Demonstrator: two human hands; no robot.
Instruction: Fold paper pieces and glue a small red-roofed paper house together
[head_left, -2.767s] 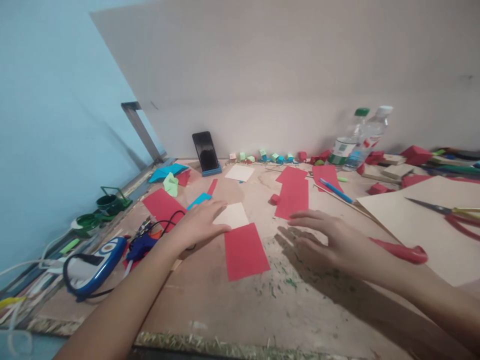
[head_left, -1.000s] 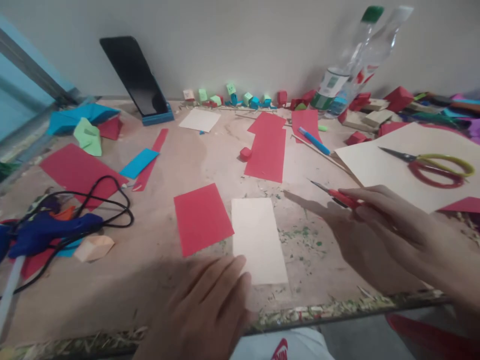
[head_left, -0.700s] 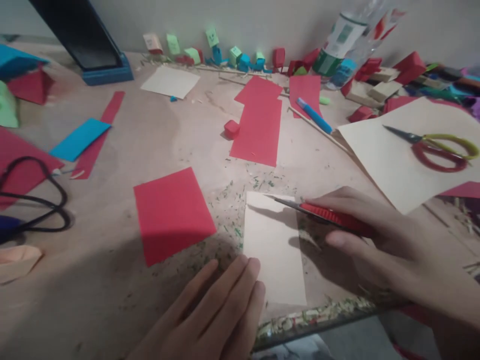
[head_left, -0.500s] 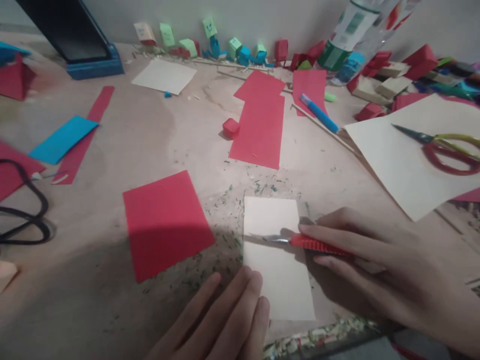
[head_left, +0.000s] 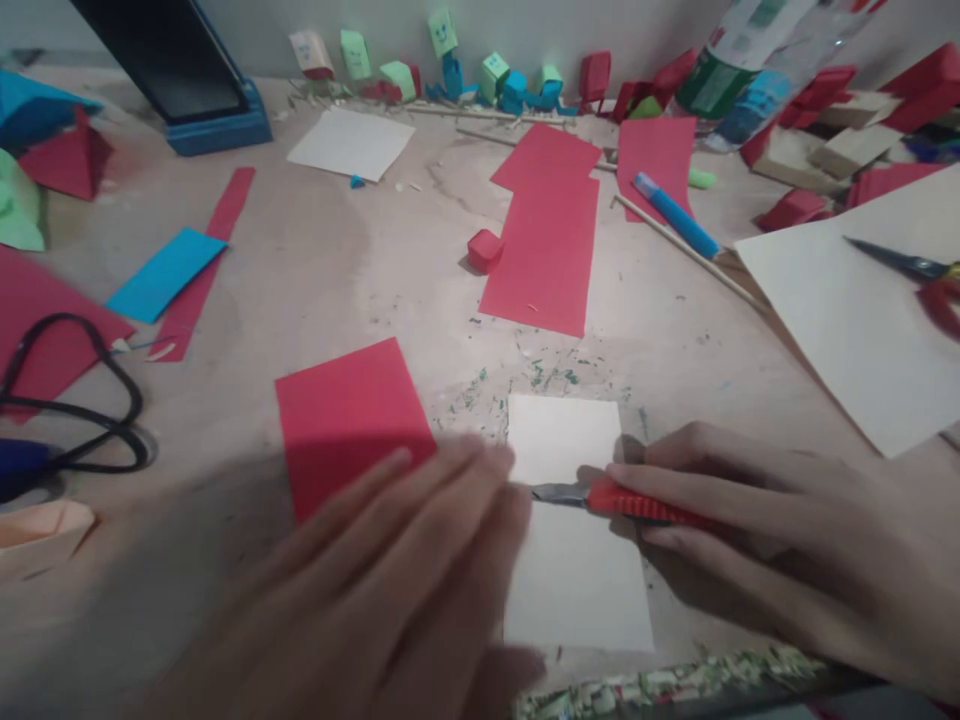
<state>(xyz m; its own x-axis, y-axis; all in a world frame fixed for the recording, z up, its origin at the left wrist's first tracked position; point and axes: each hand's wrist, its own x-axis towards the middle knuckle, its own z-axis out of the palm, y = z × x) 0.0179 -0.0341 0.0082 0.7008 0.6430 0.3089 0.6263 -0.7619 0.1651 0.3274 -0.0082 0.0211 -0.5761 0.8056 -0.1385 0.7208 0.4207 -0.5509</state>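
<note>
A pale cream paper rectangle (head_left: 574, 580) lies on the table in front of me. My right hand (head_left: 757, 530) grips a red-handled craft knife (head_left: 645, 500) at the sheet's right side, its metal blade pointing left across the paper. Stretched out and slightly blurred, the fingers of my left hand (head_left: 405, 560) reach to the left edge of the cream paper, near the blade tip. That hand holds nothing and covers part of a red paper square (head_left: 349, 415). Whether the blade presses into the paper cannot be made out.
Red paper (head_left: 547, 240) and a small red paper cube (head_left: 484, 250) lie farther back. Scissors (head_left: 900, 260) rest on cream paper at right. A phone on a blue stand (head_left: 217, 130), bottles (head_left: 742, 70) and small paper figures (head_left: 450, 75) line the wall. A black cord (head_left: 135, 400) loops at left.
My left hand has moved forward from the lower part of the cream paper to beside the blade, now covering part of the red square. The view has shifted left; the knife grip looks the same.
</note>
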